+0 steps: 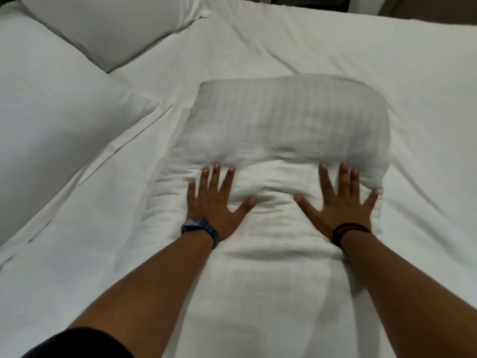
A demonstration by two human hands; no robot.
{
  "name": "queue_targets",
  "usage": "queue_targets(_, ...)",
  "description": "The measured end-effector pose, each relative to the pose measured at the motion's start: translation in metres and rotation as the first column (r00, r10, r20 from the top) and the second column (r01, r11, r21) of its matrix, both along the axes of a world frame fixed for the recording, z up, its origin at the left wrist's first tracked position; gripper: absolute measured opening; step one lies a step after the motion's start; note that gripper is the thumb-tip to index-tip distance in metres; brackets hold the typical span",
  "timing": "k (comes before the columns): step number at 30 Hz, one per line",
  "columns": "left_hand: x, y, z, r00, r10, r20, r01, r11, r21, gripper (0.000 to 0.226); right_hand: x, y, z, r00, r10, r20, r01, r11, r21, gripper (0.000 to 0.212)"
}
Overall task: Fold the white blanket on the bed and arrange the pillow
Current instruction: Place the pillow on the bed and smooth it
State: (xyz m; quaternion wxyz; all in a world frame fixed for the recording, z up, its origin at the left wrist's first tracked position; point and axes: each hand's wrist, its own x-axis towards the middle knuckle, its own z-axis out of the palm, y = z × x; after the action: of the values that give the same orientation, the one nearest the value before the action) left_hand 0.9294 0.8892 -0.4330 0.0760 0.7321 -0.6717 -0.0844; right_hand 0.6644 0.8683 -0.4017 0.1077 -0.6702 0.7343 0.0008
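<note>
The white blanket (291,125) lies folded into a thick oblong in the middle of the bed, its far end rounded and faintly striped. My left hand (216,200) presses flat on its near left part, fingers spread, a dark watch on the wrist. My right hand (338,200) presses flat on its near right part, fingers spread, dark bands on the wrist. Neither hand holds anything. One white pillow (51,120) lies at the left, and a second pillow (108,29) sits beyond it at the top left.
The white bed sheet (387,60) stretches around the blanket, wrinkled at the left. The bed's far edge runs along the top right, with a dark piece of furniture (309,2) and floor behind it.
</note>
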Motion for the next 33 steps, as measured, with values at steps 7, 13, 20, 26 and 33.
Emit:
queue_targets(7, 0.121, -0.027, 0.104, 0.979, -0.152, -0.137, 0.112, 0.959, -0.26, 0.073, 0.182, -0.004, 0.061, 0.943, 0.0, 0.333, 0.175, 0.851, -0.495, 0.075)
queue_targets(13, 0.381, -0.045, 0.188, 0.992, 0.126, 0.029, -0.104, 0.912, -0.398, 0.056, 0.465, -0.006, 0.08, 0.358, -0.352, 0.865, 0.235, 0.93, 0.281, 0.081)
queue_targets(20, 0.558, -0.038, 0.202, 0.827, 0.527, 0.197, -0.519, 0.85, -0.09, 0.095, 0.604, 0.029, 0.046, 0.177, -0.804, 0.567, -0.022, 0.573, 0.819, 0.152)
queue_targets(26, 0.57, -0.058, 0.189, 0.762, 0.611, 0.216, -0.626, 0.78, 0.003, 0.104, 0.625, 0.034, 0.033, -0.02, -0.727, 0.686, 0.116, 0.68, 0.724, 0.129)
queue_targets(33, 0.576, -0.066, 0.216, 0.83, 0.525, 0.191, -0.543, 0.838, 0.057, 0.043, 0.566, 0.008, 0.082, 0.001, -0.5, 0.866, 0.28, 0.832, 0.48, 0.078)
